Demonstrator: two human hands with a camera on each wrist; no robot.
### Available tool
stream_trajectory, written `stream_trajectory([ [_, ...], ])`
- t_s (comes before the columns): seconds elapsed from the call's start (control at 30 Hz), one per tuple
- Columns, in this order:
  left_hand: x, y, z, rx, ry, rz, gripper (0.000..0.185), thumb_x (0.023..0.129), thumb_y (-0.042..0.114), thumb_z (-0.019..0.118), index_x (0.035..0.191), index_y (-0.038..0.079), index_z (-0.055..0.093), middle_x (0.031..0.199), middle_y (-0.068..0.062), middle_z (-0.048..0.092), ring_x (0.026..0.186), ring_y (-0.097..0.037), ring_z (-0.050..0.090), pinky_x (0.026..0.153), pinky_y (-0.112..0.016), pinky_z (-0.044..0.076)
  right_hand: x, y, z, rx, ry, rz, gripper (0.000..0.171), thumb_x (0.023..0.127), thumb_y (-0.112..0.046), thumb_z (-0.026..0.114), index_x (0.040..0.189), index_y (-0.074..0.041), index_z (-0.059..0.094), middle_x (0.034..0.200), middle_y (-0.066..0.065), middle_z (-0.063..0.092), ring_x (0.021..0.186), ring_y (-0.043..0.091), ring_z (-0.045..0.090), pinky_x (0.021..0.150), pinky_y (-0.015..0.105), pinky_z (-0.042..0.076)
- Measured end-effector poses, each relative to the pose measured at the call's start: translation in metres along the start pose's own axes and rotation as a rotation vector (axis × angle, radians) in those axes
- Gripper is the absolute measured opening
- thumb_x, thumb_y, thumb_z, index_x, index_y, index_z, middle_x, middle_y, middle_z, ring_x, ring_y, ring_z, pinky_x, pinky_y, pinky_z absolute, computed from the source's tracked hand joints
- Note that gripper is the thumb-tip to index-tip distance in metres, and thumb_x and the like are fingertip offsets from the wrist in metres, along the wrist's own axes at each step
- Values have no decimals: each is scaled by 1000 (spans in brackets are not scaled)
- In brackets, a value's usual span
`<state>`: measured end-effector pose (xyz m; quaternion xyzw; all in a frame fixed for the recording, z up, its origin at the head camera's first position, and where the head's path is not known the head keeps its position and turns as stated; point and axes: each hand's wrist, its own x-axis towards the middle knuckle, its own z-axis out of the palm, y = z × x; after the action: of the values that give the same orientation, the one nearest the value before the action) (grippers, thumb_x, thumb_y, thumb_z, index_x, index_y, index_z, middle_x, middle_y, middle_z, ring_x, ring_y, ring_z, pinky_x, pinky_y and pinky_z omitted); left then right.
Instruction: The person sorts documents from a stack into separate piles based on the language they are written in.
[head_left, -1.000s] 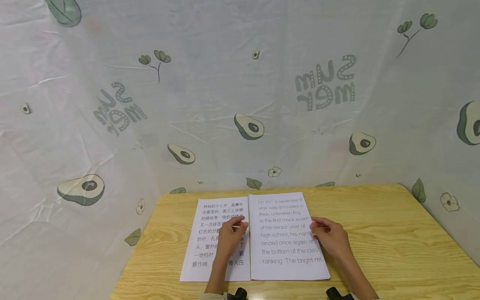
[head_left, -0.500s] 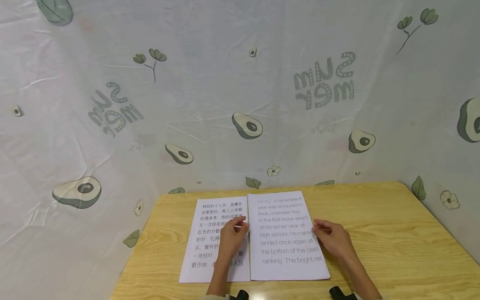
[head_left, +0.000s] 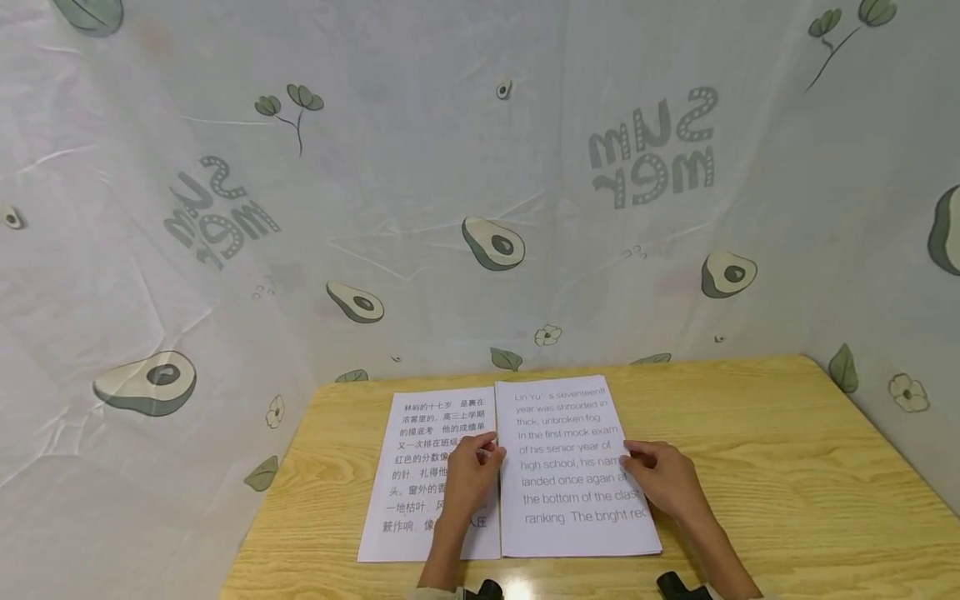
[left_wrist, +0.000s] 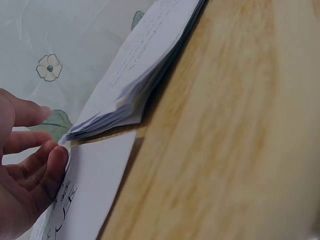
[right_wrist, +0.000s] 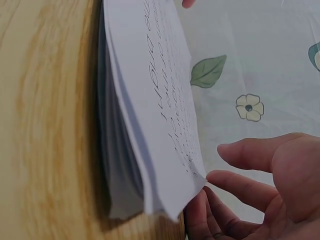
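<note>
A thick stack of white pages with English print (head_left: 570,467) lies on the wooden table (head_left: 787,483), with a sheet of Chinese print (head_left: 420,467) beside it on the left. My left hand (head_left: 468,475) lies over the Chinese sheet and pinches the stack's left edge. My right hand (head_left: 663,477) grips the right edge. In the left wrist view the stack (left_wrist: 145,65) is raised a little off the table, its edge between my thumb and fingers (left_wrist: 50,160). In the right wrist view my fingers (right_wrist: 200,215) curl under the stack (right_wrist: 150,100), with the thumb above.
A pale cloth printed with avocados and flowers (head_left: 450,208) hangs close behind and to both sides of the table. Bare wood stretches to the right of the pages. Two black wrist devices (head_left: 480,590) show at the near edge.
Both hands stay at the stack's edges; the left hand has crept slightly up and right. The view has tilted a little.
</note>
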<state>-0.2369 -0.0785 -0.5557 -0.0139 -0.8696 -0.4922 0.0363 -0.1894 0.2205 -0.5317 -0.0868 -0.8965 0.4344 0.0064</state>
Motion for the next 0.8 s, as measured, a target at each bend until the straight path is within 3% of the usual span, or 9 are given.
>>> stream_trajectory([
  [0.47, -2, -4, 3, 106, -15, 51, 36, 95, 16, 78, 130, 5, 76, 102, -3, 68, 81, -9, 56, 66, -20, 48, -2, -2, 1, -27, 5, -12, 46, 100, -17, 71, 137, 10, 66, 123, 28, 69, 100, 30, 70, 75, 32, 53],
  [0.8, -3, 0, 4, 97, -13, 40, 37, 96, 15, 78, 131, 5, 76, 104, -5, 68, 81, -10, 55, 65, -20, 47, -3, -5, 3, -48, 17, -35, 45, 100, -15, 72, 137, 9, 67, 127, 29, 68, 102, 32, 70, 75, 31, 53],
])
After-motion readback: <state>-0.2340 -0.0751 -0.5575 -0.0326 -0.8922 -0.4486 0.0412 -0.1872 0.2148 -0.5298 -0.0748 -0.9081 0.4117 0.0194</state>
